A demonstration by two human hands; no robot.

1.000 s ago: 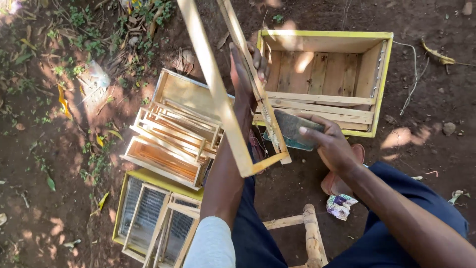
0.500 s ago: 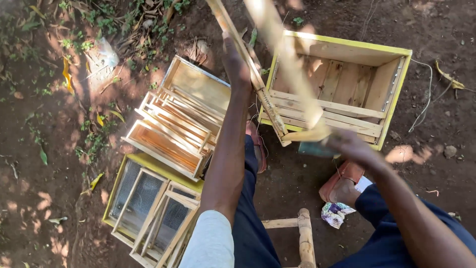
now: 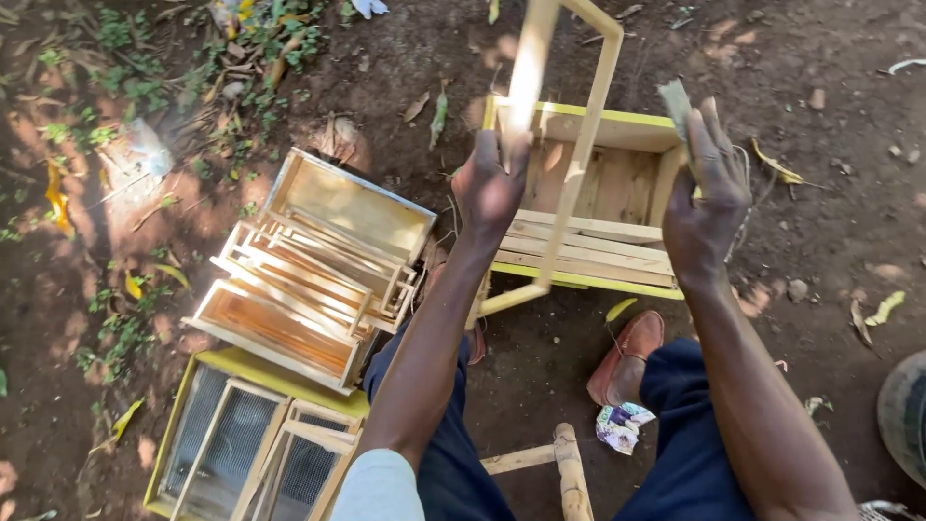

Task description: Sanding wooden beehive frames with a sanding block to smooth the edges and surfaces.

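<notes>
Both hands busy: left hand [image 3: 490, 188] clamped on pale rectangular wooden frame [image 3: 569, 145], right hand [image 3: 706, 198] pinching grey pad [image 3: 677, 100]; rubbing seemingly underway, needing steady frame.

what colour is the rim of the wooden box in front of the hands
Yellow-green paint along the rim of the wooden box; its inside is bare wood. Shows best in the head view.

Before you stood a yellow-rimmed wooden box [image 3: 617, 130] on bare soil. Left of that box lay a stack of wooden frames [image 3: 309, 280], with a yellow mesh-screened tray [image 3: 207, 425] nearer you. Below the box rested a brown shoe [image 3: 627, 352] and a crumpled wrapper [image 3: 622, 425].
</notes>
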